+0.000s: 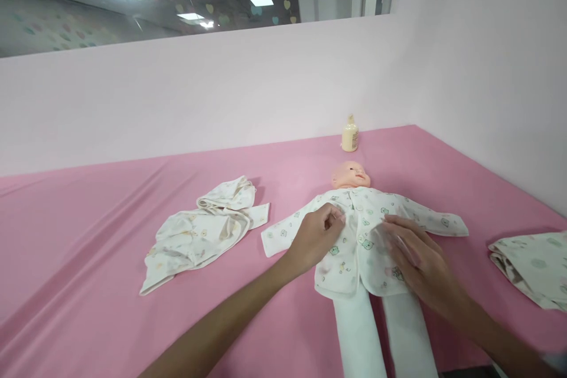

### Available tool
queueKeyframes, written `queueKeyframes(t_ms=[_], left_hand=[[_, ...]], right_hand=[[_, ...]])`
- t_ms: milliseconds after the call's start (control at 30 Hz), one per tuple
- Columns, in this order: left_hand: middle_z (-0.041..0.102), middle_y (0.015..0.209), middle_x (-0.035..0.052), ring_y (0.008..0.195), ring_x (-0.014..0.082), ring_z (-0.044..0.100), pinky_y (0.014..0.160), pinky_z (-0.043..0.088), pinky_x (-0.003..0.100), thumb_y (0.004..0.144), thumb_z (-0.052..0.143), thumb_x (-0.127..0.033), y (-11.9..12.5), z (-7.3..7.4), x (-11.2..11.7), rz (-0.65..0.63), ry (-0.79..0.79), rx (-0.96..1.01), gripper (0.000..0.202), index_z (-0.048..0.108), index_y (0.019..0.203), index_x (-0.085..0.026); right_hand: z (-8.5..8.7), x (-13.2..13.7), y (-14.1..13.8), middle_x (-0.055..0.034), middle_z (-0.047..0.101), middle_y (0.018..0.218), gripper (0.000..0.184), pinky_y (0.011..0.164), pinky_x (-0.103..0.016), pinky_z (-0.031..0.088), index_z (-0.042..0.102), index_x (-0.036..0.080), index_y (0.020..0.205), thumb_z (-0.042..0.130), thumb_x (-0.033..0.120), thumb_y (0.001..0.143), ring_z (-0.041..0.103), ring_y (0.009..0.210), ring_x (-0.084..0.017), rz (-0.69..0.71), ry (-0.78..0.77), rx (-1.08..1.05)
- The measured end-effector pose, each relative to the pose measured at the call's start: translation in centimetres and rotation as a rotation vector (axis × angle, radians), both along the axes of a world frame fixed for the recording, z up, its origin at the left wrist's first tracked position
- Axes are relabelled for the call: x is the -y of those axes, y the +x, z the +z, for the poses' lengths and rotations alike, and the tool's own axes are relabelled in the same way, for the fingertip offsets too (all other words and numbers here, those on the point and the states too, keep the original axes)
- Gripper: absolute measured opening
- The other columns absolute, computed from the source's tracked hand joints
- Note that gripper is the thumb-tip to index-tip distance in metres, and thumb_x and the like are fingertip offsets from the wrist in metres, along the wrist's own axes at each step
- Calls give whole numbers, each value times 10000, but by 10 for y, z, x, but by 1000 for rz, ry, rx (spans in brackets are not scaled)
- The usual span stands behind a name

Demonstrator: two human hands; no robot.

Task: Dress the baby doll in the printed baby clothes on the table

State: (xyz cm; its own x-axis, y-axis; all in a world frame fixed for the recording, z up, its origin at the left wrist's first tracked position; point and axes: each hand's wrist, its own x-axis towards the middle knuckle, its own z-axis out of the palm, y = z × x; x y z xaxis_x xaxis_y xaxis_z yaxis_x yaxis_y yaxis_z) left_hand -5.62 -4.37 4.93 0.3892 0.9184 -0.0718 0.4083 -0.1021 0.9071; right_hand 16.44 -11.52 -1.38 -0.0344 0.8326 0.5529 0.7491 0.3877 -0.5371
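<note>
A baby doll (348, 175) lies on its back, head at the far end, its face turned to the right. It wears a white long-sleeved baby jacket (345, 274) with small animal prints, and plain white legs (361, 331) stretch toward me. Over the left chest of the jacket, my left hand (318, 233) is closed with curled fingers; whether they grip fabric is hidden. My right hand (419, 260) is over the jacket's right front, fingers stretched forward and slightly blurred, with the thumb underneath. Both sleeves spread out to the sides.
A crumpled printed garment (199, 236) lies on the pink cover (88, 248) to the left. Folded printed cloth (531, 266) sits at the right edge. Behind the doll's head stands a cream pump bottle (349, 134), near the white wall (221, 94) below a mirror or window (155, 12).
</note>
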Motion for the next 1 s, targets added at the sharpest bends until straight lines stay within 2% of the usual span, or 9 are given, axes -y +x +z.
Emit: queueKeyframes(t_ms=[100,200,300,367,467,567,733,1000], left_hand=[[523,691,-32,605,107,467,549,350,234,879,454,-359,1,-3,-2,63,146,-110,165,524,870,-210],[523,714,-31,644,127,471,592,352,256,890,453,-381,5,-9,-2,37,251,-214,192,538,959,-223],[556,830,-5,721,150,501,640,349,282,907,429,-356,9,-17,0,1,357,-320,187,547,977,-229],[573,911,9,762,160,521,658,345,294,921,403,-337,9,-21,1,-7,397,-358,182,539,977,-230],[584,930,16,781,171,538,649,337,301,936,385,-346,8,-24,1,-22,408,-384,181,521,949,-227],[590,940,23,791,176,546,641,338,302,949,360,-348,7,-25,1,-31,415,-403,199,512,932,-221],[597,976,30,798,175,550,643,353,303,960,341,-339,7,-28,2,-19,430,-438,208,510,971,-219],[589,911,18,743,163,546,647,393,300,970,336,-354,7,-32,0,5,488,-423,225,516,966,-218]], right_hand=[[10,-22,-8,-63,591,1248,286,917,-418,529,592,258,1178,466,338,934,559,1159,-235,-5,4,52],[25,-48,-19,-68,619,1172,261,869,-401,523,600,238,1126,478,342,919,578,1091,-234,21,-45,96],[41,-74,-31,-60,638,1070,201,805,-360,507,610,215,1025,480,304,900,590,1004,-218,26,-136,123],[50,-88,-37,-59,636,1022,163,766,-349,487,608,206,944,485,298,887,591,954,-217,13,-207,170],[59,-102,-46,-65,626,963,114,681,-329,451,577,198,861,497,279,861,588,871,-217,-19,-283,294],[58,-107,-54,-77,618,918,81,617,-312,415,543,193,854,486,251,850,577,823,-224,-62,-271,415],[46,-108,-62,-110,603,918,113,656,-333,426,546,179,885,451,239,882,572,860,-253,-122,-167,527],[44,-108,-62,-115,610,972,174,725,-361,461,577,158,958,436,241,898,572,918,-268,-136,-140,501]])
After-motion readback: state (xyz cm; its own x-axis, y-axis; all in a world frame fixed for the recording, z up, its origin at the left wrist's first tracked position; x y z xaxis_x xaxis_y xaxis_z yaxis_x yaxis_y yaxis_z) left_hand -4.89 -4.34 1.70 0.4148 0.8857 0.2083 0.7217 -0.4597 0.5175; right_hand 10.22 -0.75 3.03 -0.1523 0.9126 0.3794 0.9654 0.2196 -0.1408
